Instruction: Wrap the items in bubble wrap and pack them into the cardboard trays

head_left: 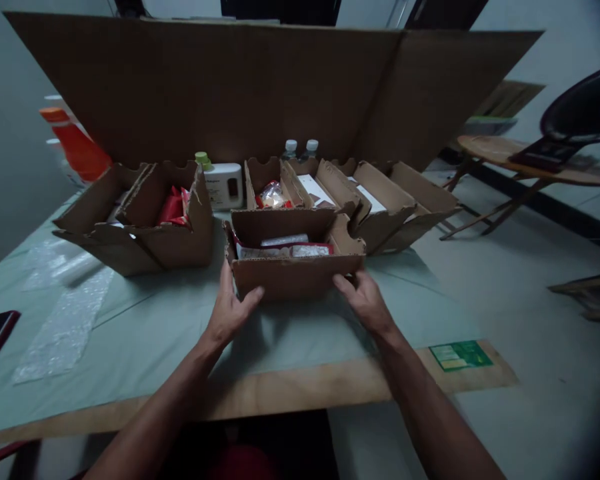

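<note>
A small open-topped cardboard box (285,277) is held crosswise between my two hands near the middle of the table. Inside it lie silvery packets (310,251) with dark red edges. At the box's left end, my left hand (230,303) grips the corner, thumb on the front wall and fingers mostly hidden behind the side. On the right end my right hand (367,300) has its thumb against the front wall, the other fingers hidden round the side. Whether the box's base touches the cloth I cannot tell.
Two cardboard boxes (167,243) stand to the left, one holding a red packet (174,207). More boxes (390,193) line the back right. A white bottle (224,185) with a green cap stands between. Behind rises a cardboard panel (230,87). Bubble wrap (63,320) lies left.
</note>
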The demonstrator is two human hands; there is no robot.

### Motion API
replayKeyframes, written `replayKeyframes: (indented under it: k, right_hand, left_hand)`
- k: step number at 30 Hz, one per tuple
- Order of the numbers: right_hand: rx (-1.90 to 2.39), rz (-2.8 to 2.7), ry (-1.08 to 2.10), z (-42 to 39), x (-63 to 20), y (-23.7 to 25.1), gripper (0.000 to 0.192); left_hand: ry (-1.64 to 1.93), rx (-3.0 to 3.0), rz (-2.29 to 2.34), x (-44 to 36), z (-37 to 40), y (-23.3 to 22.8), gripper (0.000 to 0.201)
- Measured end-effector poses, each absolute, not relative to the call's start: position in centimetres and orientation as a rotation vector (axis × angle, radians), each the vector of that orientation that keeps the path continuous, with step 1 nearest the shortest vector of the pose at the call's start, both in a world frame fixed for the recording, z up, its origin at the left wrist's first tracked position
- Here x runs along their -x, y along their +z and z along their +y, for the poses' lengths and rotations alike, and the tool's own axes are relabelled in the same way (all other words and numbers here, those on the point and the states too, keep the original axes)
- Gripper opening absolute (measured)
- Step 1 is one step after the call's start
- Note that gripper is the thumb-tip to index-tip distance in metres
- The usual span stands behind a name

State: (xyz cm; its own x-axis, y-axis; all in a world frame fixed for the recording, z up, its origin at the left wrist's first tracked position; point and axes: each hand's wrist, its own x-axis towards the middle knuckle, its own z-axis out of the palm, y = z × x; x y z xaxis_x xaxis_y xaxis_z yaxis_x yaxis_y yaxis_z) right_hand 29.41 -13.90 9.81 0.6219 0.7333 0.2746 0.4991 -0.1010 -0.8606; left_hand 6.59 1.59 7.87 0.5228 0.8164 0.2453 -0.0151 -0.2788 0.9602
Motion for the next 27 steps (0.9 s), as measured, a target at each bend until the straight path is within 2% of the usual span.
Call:
replayKeyframes:
  k: [5, 10, 13, 16, 19, 23, 27]
  right_hand:
    - [1.722, -0.964, 0.324, -13.3, -25.9, 9.4, 0.060]
    - [1.678, -1.118, 0.337, -14.0, -19.7, 10.5, 0.045]
    - [1.619, -1.206, 0.376, -12.5, -17.9, 12.2, 0.041]
    - [1.612, -1.117, 0.333, -12.1, -19.1, 14.2, 0.044]
    - [1.681, -0.994, 0.118, -14.2, -21.2, 15.3, 0.047]
    - [1.778, -0.885, -0.084, -17.7, -20.8, 14.6, 0.053]
    - [1.712, -1.040, 0.128, -15.7, -16.4, 13.2, 0.048]
  left_hand:
    - [0.913, -1.520, 0.682, -5.8, 0.8, 8.0, 0.076]
    - [0.920, -1.460, 0.964, 2.2, -0.8, 7.8, 0.075]
    - [1.041, -1.524, 1.025, 4.8, -0.1, 10.4, 0.065]
    - [1.154, -1.602, 0.825, 2.1, 1.0, 13.9, 0.069]
    - [1.131, -1.573, 0.622, -2.6, 0.9, 15.6, 0.081]
    - [0.984, -1.537, 0.639, -3.3, -1.4, 13.1, 0.069]
    - [0.999, -1.483, 0.938, 3.1, -1.4, 10.4, 0.054]
